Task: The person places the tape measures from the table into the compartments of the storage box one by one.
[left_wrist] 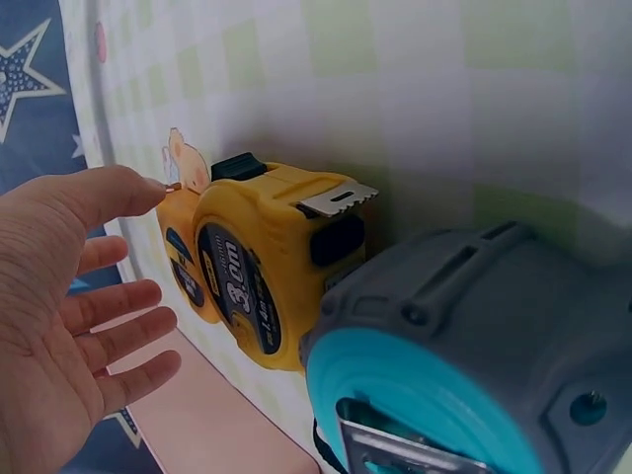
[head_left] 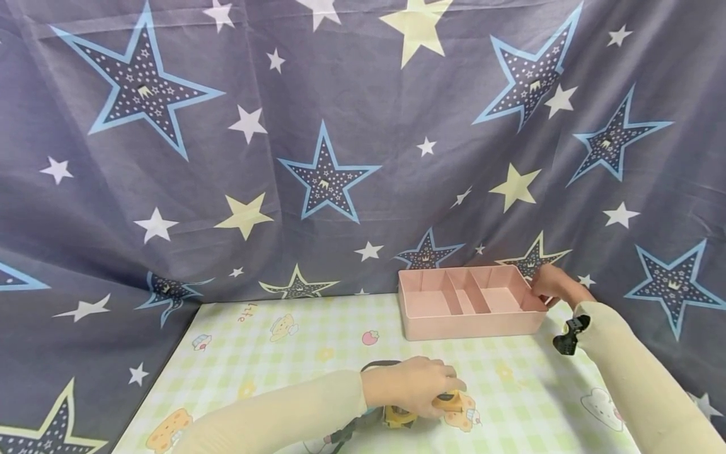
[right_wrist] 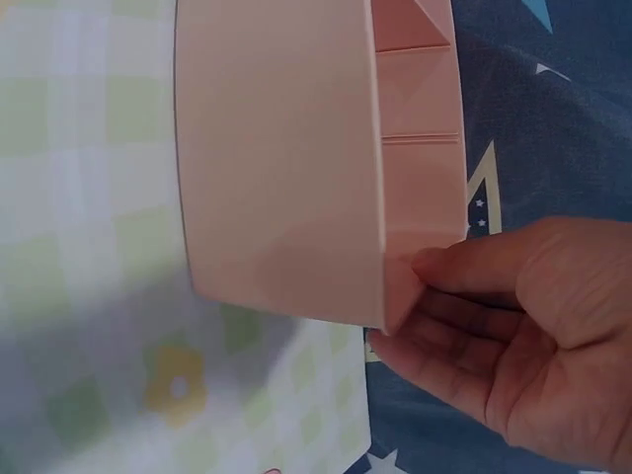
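My left hand (head_left: 416, 383) reaches over a row of three tape measures, its thumb tip right at the smallest, an orange-yellow tape measure (left_wrist: 186, 259). Its other fingers spread loosely beside that one's face. A larger yellow tape measure (left_wrist: 267, 262) stands in the middle, its metal hook showing. Nearest the left wrist camera is a grey and teal tape measure (left_wrist: 474, 336), mostly hidden by the sleeve in the head view. At the back right, my right hand (head_left: 558, 287) pinches the right end wall of a pink box (head_left: 471, 326), thumb inside and fingers outside.
Two dividers (head_left: 466, 291) split the pink box into three compartments. A checked cloth with cartoon prints (head_left: 317, 353) covers the table. Right behind the table hangs a dark star-patterned curtain (head_left: 351, 252). A black wrist camera (head_left: 570, 335) sits on the right sleeve.
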Available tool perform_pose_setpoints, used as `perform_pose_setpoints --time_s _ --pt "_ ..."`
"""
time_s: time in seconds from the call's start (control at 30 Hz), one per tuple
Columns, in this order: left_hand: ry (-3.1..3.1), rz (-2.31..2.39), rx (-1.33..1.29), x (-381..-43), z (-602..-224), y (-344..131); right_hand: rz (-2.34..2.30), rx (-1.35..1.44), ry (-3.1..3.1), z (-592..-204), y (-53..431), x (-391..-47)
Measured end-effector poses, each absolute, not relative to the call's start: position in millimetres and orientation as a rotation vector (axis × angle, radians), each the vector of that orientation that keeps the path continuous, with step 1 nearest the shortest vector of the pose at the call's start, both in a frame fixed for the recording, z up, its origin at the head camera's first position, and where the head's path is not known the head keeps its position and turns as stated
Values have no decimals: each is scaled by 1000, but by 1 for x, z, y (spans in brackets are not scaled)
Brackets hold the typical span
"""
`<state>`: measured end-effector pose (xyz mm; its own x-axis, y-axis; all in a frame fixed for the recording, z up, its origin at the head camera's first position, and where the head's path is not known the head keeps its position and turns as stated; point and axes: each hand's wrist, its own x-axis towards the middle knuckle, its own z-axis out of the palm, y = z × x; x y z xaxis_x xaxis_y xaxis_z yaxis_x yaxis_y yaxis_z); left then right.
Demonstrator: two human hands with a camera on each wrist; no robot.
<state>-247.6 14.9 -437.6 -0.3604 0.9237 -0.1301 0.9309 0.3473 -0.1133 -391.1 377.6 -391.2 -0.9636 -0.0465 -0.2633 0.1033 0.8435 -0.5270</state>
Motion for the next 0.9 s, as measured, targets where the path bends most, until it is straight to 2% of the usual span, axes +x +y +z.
perform_pose_setpoints --time_s 0.9 --pt "2538 -190 1724 -254 -445 20 -1016 3 2757 -386 363 -380"
